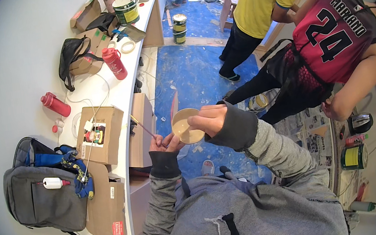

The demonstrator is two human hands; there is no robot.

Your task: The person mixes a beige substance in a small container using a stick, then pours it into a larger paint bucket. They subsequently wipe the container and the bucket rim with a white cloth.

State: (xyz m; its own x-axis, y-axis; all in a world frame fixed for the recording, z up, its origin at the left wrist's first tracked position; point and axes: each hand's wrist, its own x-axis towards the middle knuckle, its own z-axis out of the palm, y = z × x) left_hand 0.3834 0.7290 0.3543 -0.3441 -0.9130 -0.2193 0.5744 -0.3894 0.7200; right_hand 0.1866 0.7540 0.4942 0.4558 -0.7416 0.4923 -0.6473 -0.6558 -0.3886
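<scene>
Between my hands is a round tan cup (183, 133); my right hand (212, 118) grips it with fingers curled over the rim, their tips partly inside. My left hand (164, 143), just left of and below the cup, is closed on a thin pink-handled brush (143, 127) that points up and left with a yellowish end. A narrow pinkish piece (174, 101) shows behind the cup; I cannot make out what it is. Both forearms are in grey sleeves with dark cuffs.
A long white counter (126, 185) on my left bears cardboard boxes (100, 150), bags (44, 197), red bottles and tape. Two co-workers (258, 0) stand at my right. Paint cans (179, 30) stand on blue floor covering (181, 70) ahead and on newspapers at lower right.
</scene>
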